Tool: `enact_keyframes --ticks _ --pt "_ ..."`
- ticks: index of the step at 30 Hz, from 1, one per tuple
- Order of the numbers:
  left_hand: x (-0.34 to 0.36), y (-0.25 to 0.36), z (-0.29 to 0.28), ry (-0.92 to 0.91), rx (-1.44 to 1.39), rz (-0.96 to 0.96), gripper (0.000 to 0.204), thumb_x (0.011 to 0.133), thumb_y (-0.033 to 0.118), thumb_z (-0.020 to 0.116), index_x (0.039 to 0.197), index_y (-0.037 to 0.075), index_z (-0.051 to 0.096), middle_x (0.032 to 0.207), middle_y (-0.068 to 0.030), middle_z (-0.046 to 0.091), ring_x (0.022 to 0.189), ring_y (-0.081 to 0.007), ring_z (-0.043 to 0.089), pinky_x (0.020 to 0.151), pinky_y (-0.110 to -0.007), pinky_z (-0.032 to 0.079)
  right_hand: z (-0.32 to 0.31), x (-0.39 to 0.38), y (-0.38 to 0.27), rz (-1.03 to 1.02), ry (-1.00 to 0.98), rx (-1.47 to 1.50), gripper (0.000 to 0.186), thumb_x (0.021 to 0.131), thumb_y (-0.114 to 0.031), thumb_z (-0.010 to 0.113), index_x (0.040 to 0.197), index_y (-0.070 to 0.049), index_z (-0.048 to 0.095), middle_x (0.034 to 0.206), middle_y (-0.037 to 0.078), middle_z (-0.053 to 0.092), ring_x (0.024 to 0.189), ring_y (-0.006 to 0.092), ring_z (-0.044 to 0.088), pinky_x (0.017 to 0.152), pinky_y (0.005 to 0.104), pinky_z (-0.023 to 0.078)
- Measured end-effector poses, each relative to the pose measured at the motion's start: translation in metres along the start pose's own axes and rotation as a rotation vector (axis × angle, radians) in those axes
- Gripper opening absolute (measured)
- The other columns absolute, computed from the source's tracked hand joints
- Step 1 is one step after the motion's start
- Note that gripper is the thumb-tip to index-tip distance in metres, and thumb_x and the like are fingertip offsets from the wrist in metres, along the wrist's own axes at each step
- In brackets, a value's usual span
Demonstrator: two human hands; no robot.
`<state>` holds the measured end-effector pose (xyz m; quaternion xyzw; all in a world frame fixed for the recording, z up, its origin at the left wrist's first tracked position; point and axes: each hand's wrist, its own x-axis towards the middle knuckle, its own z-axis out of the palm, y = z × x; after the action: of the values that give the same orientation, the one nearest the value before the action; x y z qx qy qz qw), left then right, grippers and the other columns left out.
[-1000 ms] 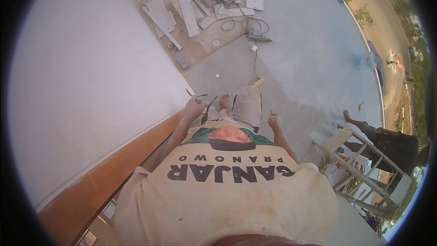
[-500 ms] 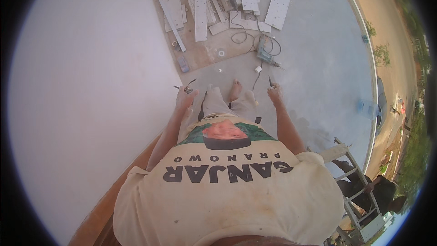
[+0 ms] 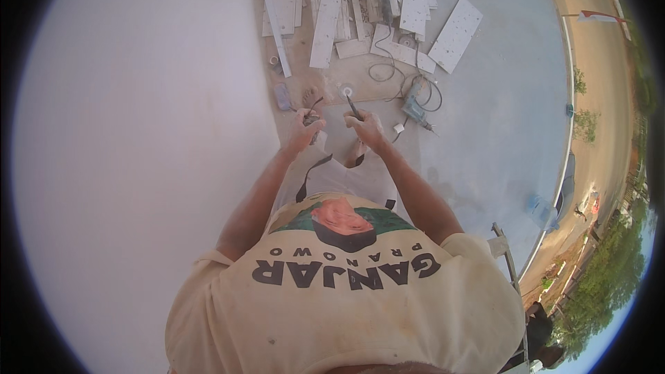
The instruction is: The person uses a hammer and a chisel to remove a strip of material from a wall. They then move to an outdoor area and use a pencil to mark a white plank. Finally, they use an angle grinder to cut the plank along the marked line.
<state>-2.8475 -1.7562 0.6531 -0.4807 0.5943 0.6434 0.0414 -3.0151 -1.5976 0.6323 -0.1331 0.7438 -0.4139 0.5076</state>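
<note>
My left hand (image 3: 305, 129) is closed round a thin, dark, bent thing whose kind I cannot make out; one end (image 3: 317, 102) sticks up past the fingers. To its right, my right hand (image 3: 365, 127) grips a slim, dark, pen-like tool (image 3: 352, 107) that points up and to the left. The hands are apart, in front of my pale trousers (image 3: 336, 179). Beyond the tool's tip lies a small white ring (image 3: 346, 91). A corded power drill (image 3: 415, 105) rests on the floor to the right of my right hand.
Pale speckled boards (image 3: 455, 34) lie in a loose pile ahead, with an angle grinder (image 3: 384, 1) on them. A white wall (image 3: 138, 131) rises along my left. At right stand a blue container (image 3: 542, 212) and a ladder (image 3: 509, 256), near a person (image 3: 539, 329) in dark clothes.
My right hand has moved left and slightly away from me, much closer to my left hand. The left hand has shifted a little right and forward. The view has turned slightly.
</note>
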Motion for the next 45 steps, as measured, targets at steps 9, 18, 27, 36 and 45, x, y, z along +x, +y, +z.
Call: enact_keyframes --ticks 9,18,27,36,45 --pt "0.32 -0.112 -0.05 0.098 0.46 0.034 0.05 0.08 0.037 0.078 0.111 0.001 0.064 0.096 -0.0123 0.067 0.089 -0.0221 0.065 0.081 -0.037 0.051 0.006 0.311 0.113 0.089 0.007 -0.275 0.041 0.085 -0.039 0.065 0.099 -0.001 0.074 0.078 0.011 0.069 0.073 0.0211 0.065 0.07 0.0378 0.051" --pt "0.569 -0.24 -0.068 0.023 0.312 -0.021 0.035 0.084 0.027 0.074 0.106 0.002 0.064 0.078 -0.0042 0.065 0.064 -0.0139 0.06 0.06 -0.032 0.049 0.072 0.585 0.257 -0.113 0.091 -0.236 0.04 0.087 -0.032 0.064 0.106 0.002 0.07 0.1 0.025 0.072 0.101 0.0388 0.069 0.09 0.0454 0.052" --pt "0.592 -0.268 -0.037 0.039 0.35 0.212 0.036 0.082 0.023 0.075 0.109 0.003 0.065 0.091 -0.0057 0.068 0.079 -0.0124 0.063 0.071 -0.028 0.05 0.085 0.627 0.272 -0.273 0.179 -0.375 0.034 0.087 -0.031 0.069 0.091 0.002 0.07 0.08 0.02 0.069 0.082 0.0325 0.068 0.077 0.0432 0.052" --pt "0.604 -0.25 -0.01 0.216 0.21 0.261 0.041 0.077 0.03 0.075 0.106 0.001 0.067 0.093 -0.0109 0.07 0.087 -0.0202 0.067 0.078 -0.035 0.052 0.051 0.645 0.222 -0.261 0.184 -0.621 0.034 0.086 -0.032 0.069 0.093 0.001 0.073 0.091 0.023 0.073 0.093 0.0377 0.07 0.085 0.0469 0.053" --pt "0.611 -0.271 -0.016 0.351 0.264 0.379 0.039 0.078 0.028 0.077 0.103 0.001 0.066 0.087 -0.0095 0.069 0.08 -0.0195 0.066 0.075 -0.034 0.053 0.066 0.583 0.186 -0.462 0.051 -0.716 0.032 0.093 -0.025 0.064 0.119 -0.006 0.068 0.115 0.019 0.067 0.112 0.0327 0.062 0.098 0.0443 0.048"
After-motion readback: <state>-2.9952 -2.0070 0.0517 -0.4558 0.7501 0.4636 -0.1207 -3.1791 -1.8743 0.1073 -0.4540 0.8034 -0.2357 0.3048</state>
